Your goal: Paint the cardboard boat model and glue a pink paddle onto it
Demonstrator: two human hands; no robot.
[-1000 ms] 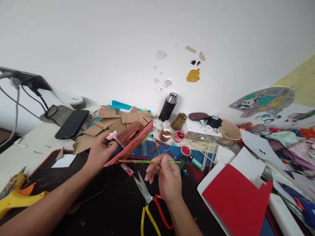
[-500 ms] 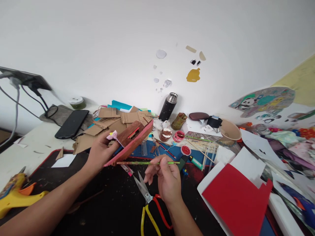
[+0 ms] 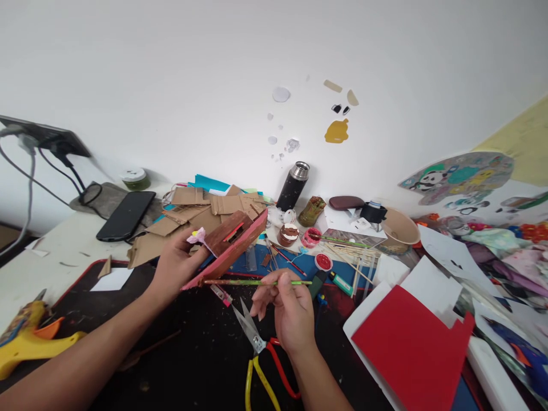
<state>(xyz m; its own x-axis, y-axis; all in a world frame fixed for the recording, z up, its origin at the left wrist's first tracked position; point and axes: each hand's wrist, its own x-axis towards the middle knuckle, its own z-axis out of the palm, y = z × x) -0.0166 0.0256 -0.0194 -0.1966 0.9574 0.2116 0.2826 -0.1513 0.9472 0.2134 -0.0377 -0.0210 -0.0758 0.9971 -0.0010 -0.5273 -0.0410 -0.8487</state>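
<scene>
My left hand (image 3: 177,262) is closed on the left end of a small brown-painted cardboard model (image 3: 231,242), which is held tilted and has a pink strip (image 3: 222,260) along its edge. A pale pink flower-like piece (image 3: 197,236) sits by the fingers. In my right hand (image 3: 291,308) a thin green paintbrush (image 3: 257,282) is pinched between thumb and fingers, lying nearly level. Its brown-stained tip is at the model's lower left edge; whether it touches I cannot tell. Below lie open scissors (image 3: 252,334) with red and yellow handles on the black mat (image 3: 192,365).
Paint pots stand behind my right hand: brown (image 3: 288,234) and red (image 3: 323,262). A black flask (image 3: 293,187) leans near the wall. Cardboard scraps (image 3: 192,214) and a phone (image 3: 126,216) lie left, with a yellow glue gun (image 3: 38,339) nearer. Red paper (image 3: 411,348) lies right.
The model has shifted very slightly in my left hand's hold. The paintbrush stays almost in place, and both hands keep their grip.
</scene>
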